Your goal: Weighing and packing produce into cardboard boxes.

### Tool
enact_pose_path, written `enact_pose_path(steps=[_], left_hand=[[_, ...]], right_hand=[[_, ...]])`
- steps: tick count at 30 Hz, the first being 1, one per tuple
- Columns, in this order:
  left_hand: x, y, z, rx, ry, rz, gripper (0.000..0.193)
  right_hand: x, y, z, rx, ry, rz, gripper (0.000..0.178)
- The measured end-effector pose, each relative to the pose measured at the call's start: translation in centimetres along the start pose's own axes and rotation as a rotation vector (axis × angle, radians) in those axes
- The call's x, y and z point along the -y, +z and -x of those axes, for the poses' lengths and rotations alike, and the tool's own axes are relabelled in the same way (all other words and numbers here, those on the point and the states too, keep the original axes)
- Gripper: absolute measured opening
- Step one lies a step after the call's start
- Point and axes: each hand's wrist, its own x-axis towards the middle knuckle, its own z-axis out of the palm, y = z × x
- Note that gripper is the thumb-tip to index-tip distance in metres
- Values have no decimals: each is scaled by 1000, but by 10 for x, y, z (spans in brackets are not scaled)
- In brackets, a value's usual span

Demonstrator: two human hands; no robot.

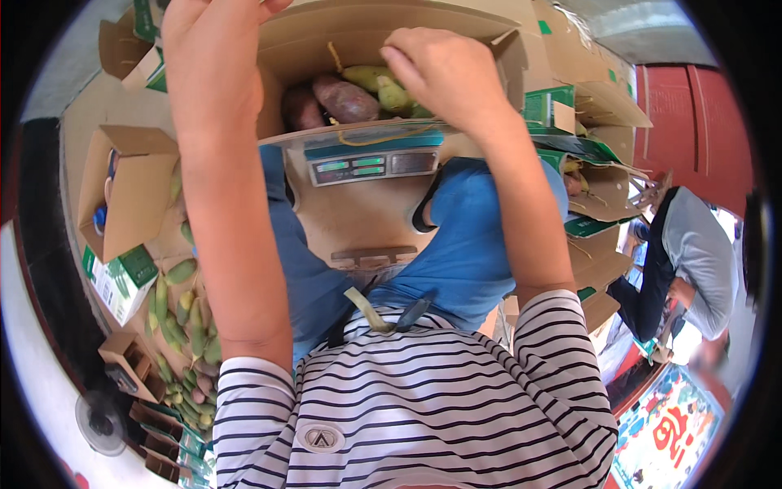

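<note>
Currently | left hand [213, 53] outstretched | right hand [446, 75] curled over carton [305, 50] | both grips: can't tell

There's clear room down into the open box [342, 34], between left hand [213, 61] and right hand [446, 75]! Lumpy produce [348, 99] blocks below; cardboard walls [511, 69] hem the sides.

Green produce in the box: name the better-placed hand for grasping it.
Probably the right hand: it is over the box, near the green produce. The left hand is farther away, partly out of view.
</note>
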Motion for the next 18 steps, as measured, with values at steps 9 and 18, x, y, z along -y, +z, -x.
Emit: enact_pose_path(steps=[9, 18], left_hand=[[7, 11, 5, 73, 1, -134, 22], [12, 8, -2, 263, 45, -122, 26]], right_hand=[[5, 4, 0, 11, -13, -3, 21], [3, 4, 3, 95, 15, 18, 21]])
